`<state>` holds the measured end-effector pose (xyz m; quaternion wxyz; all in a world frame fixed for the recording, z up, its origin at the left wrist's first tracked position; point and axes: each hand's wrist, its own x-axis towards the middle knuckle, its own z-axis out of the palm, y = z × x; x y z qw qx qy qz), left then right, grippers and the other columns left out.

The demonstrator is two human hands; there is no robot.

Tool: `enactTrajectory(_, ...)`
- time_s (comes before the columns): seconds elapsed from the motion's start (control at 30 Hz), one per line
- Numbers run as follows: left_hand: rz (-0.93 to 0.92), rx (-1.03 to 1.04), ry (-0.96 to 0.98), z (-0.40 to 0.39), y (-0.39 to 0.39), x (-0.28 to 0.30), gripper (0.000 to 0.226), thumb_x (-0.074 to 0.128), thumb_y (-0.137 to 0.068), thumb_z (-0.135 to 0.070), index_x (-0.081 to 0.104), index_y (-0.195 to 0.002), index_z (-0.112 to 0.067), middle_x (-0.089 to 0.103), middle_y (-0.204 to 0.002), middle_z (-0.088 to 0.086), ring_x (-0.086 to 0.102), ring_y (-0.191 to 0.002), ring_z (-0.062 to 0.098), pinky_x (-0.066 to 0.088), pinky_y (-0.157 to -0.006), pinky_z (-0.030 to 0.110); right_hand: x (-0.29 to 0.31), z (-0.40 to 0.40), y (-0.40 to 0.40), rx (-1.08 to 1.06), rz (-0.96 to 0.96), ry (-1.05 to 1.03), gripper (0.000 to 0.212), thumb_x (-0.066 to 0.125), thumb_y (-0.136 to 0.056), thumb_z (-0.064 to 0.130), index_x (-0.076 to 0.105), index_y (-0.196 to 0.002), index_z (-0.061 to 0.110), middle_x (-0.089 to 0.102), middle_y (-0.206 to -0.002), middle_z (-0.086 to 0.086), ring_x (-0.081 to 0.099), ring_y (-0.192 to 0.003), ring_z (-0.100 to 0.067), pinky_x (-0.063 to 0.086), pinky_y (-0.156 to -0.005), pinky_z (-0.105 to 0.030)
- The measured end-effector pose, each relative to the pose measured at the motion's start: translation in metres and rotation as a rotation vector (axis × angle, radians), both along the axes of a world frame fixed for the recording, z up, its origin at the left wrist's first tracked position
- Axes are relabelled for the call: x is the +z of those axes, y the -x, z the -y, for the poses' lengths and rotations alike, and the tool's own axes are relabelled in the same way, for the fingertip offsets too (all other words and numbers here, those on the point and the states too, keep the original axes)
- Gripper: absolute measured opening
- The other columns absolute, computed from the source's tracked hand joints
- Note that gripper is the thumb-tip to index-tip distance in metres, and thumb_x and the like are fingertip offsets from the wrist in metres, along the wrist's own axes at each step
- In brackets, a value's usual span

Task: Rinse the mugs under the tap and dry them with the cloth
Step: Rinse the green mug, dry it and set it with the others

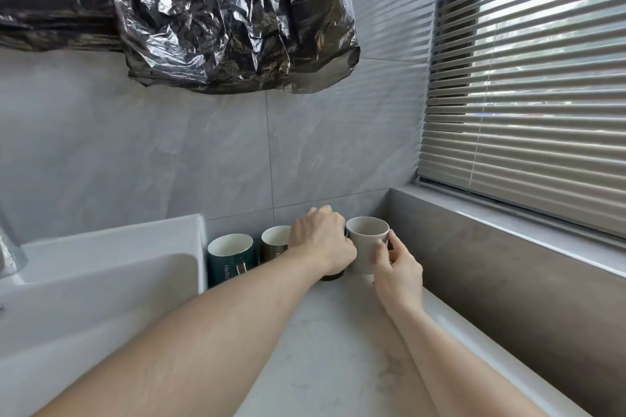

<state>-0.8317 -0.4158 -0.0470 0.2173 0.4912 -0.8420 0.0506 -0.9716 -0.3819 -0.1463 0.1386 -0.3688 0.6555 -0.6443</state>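
Observation:
Several mugs stand in a row on the marble counter against the back wall. A teal mug with white lettering is leftmost, beside the sink. A dark brown mug stands to its right. My left hand grips a black mug, which is mostly hidden under the hand. My right hand holds the beige mug at the right end, thumb and fingers around its handle side. No cloth is visible.
A white basin fills the left, with part of a tap at the far left edge. A black plastic bag hangs overhead. A grey sill and window blinds bound the right.

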Motion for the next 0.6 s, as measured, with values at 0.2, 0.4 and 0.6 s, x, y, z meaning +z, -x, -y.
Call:
enactTrajectory(0.2, 0.008, 0.04, -0.072, 0.015, -0.005, -0.005, 0.023, 0.061, -0.098, -0.037, 0.077, -0.103, -0.022, 0.07, -0.114, 0.008, 0.061, -0.115, 0.03, 0.044, -0.078, 0.033, 0.0, 0.001, 0.0, 0.038, -0.006, -0.004, 0.048, 0.048, -0.107, 0.041, 0.047, -0.155, 0.034, 0.075, -0.099, 0.006, 0.069, -0.088, -0.023, 0.06, -0.086, -0.045)
enactTrajectory(0.4, 0.053, 0.055, 0.005, 0.026, 0.001, -0.013, 0.036, 0.055, -0.103, -0.045, 0.075, -0.102, -0.015, 0.071, -0.111, 0.012, 0.066, -0.107, 0.034, 0.043, -0.073, 0.035, 0.002, 0.012, 0.002, 0.048, -0.086, -0.042, 0.049, 0.045, -0.109, 0.041, 0.044, -0.157, 0.029, 0.072, -0.129, 0.0, 0.065, -0.113, -0.017, 0.052, -0.096, -0.035)
enactTrajectory(0.6, 0.126, 0.056, 0.087, 0.037, 0.007, -0.016, 0.035, 0.055, -0.105, -0.041, 0.072, -0.103, -0.011, 0.07, -0.113, 0.015, 0.067, -0.109, 0.037, 0.04, -0.073, 0.035, 0.0, 0.026, 0.003, 0.052, -0.097, -0.051, 0.047, 0.044, -0.11, 0.039, 0.045, -0.156, 0.034, 0.068, -0.139, 0.006, 0.063, -0.119, -0.013, 0.041, -0.087, -0.024)
